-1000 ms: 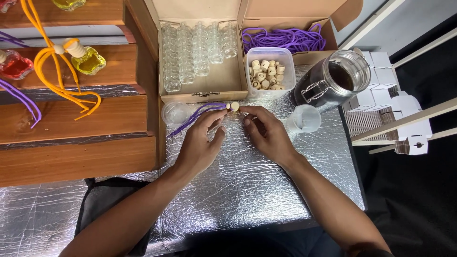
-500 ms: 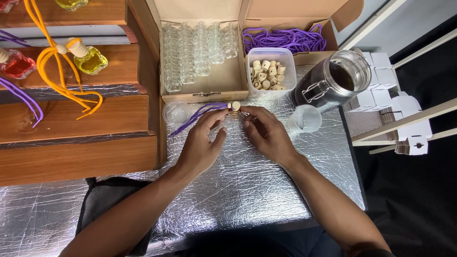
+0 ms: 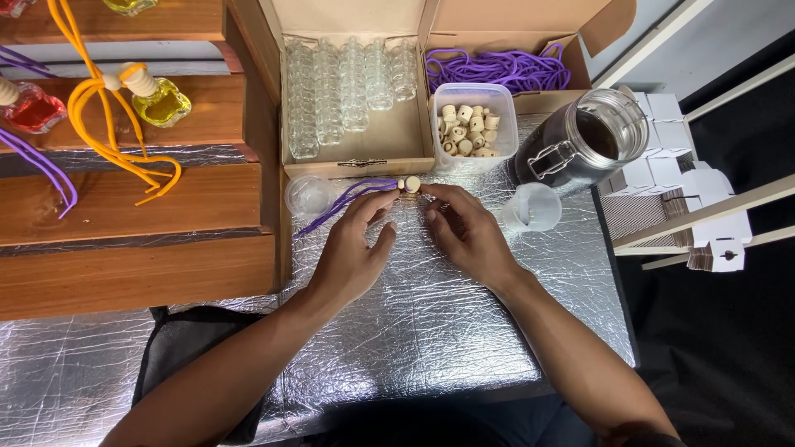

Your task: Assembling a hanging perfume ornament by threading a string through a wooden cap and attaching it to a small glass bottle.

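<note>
Here, over the foil-covered table (image 3: 464,331), the left hand (image 3: 352,252) and right hand (image 3: 468,232) pinch between their fingertips a small wooden cap (image 3: 411,184) threaded on a purple cord (image 3: 344,203), just before the cardboard box of empty glass bottles (image 3: 348,83).

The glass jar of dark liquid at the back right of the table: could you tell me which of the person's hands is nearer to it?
Right. The right hand lies just left of and below the glass jar; the left hand sits farther left, beyond the right hand.
</note>
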